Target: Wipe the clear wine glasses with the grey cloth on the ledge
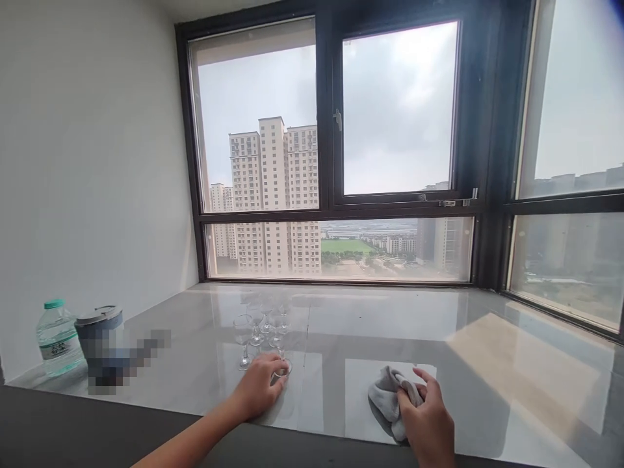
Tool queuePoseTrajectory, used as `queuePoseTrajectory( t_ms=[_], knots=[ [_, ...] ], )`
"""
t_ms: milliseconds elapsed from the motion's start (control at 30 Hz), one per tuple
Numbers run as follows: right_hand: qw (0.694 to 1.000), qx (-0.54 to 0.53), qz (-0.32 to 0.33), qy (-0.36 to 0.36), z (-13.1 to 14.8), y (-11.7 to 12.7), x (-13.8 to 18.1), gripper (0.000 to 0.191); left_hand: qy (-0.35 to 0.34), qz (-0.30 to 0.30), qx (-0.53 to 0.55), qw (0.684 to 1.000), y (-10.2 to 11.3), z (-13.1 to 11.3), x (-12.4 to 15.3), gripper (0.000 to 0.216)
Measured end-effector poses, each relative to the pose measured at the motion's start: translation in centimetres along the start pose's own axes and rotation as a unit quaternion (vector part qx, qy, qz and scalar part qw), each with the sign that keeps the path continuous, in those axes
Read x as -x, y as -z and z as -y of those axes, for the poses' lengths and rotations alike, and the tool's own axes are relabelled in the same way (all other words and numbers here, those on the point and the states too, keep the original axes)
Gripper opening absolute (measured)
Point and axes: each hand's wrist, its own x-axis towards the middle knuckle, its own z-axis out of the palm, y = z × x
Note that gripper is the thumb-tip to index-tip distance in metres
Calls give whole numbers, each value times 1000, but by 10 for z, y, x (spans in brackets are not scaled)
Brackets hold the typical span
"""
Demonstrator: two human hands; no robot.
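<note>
My left hand (263,385) is closed at the foot of the nearest stemmed glass (281,341), which stands upright on the glossy grey sill. Its fingertips touch the base; the thumb lies at the near side. Beside that glass is another small clear stemmed glass (244,338), with several more grouped just behind, their outlines faint against the reflections. Over to the right, my right hand (425,416) grips a crumpled grey cloth (390,396) between thumb and fingers, with the index finger raised. Part of the cloth rests on the sill.
A clear water bottle (57,341) with a green cap and a lidded dark bucket (100,331), partly blurred out, stand at the left by the white wall. Dark-framed windows (336,214) rise behind the sill (370,322). The sill's front edge runs just below my hands.
</note>
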Motion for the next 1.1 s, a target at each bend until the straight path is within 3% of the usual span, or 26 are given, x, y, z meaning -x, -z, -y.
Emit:
queuePoseTrajectory(
  t_ms=[133, 433, 833, 1033, 1100],
  knots=[
    [1000, 25, -14, 4, 4, -1, 1, 57, 24, -28, 31, 999, 2, 9, 0, 17],
    [998, 42, -30, 41, 10, -7, 7, 56, 27, -30, -57, 998, -8, 2, 0, 21],
    [993, -85, 13, 82, 73, -74, 53, 61, 84, -36, -85, 992, -2, -12, 1, 21],
    [990, -137, -7, -4, 74, -93, 72, 60, 87, -40, -95, 991, -2, -10, 0, 21],
    [990, -140, -8, 5, 70, -97, 78, 58, 86, -41, -101, 990, -2, -10, 0, 19]
  ],
)
